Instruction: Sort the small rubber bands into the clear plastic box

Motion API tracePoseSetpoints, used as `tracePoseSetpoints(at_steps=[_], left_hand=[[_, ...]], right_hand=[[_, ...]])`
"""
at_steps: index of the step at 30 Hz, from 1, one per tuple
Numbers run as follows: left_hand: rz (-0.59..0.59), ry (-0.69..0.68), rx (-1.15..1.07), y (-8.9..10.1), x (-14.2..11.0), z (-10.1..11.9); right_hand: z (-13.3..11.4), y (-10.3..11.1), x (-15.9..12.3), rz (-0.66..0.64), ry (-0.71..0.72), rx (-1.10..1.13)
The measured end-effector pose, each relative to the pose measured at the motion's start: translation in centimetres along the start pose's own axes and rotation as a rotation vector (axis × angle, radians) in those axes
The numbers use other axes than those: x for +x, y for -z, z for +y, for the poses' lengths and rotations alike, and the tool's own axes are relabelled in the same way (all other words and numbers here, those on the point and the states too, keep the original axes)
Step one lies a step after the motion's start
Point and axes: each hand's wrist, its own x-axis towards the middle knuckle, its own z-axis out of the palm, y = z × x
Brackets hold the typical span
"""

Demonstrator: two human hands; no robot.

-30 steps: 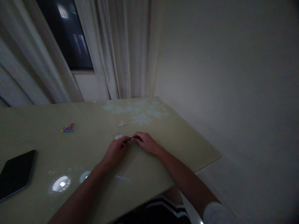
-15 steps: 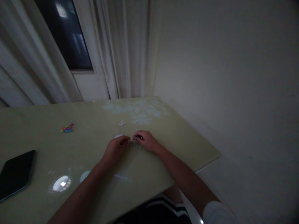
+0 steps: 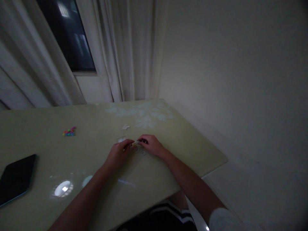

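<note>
Close together over the table, my left hand (image 3: 118,150) and my right hand (image 3: 152,145) are both closed in a pinch. Between their fingertips shows a small pale yellowish piece (image 3: 134,145), too small and dim to name. Just below the fingers lie several small pale rings (image 3: 143,153) in a loose cluster, partly hidden by the hands. Behind my left hand a small clear, flat item (image 3: 122,139) rests on the tabletop. Farther back is a little heap of white pieces (image 3: 125,127).
A pile of small multicoloured pieces (image 3: 69,131) lies on the glossy table (image 3: 96,128) to the left. Nearer me at far left is a dark tablet-like device (image 3: 18,178). Curtains (image 3: 134,48) hang behind the table, and a wall (image 3: 235,80) stands at the right.
The yellowish piece between my fingertips shows more plainly now. Both hands stay in nearly the same place, with only slight finger movement.
</note>
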Motion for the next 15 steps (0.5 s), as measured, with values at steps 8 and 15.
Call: tracePoseSetpoints(at_steps=[8,15], left_hand=[[-0.099,-0.003,-0.022,0.13,-0.06,0.56],[-0.166,-0.063,0.000,0.02,-0.10,0.34]], right_hand=[[-0.33,0.26,0.06,-0.019,0.018,-0.060],[-0.46,0.58,-0.12,-0.042,0.007,-0.053]])
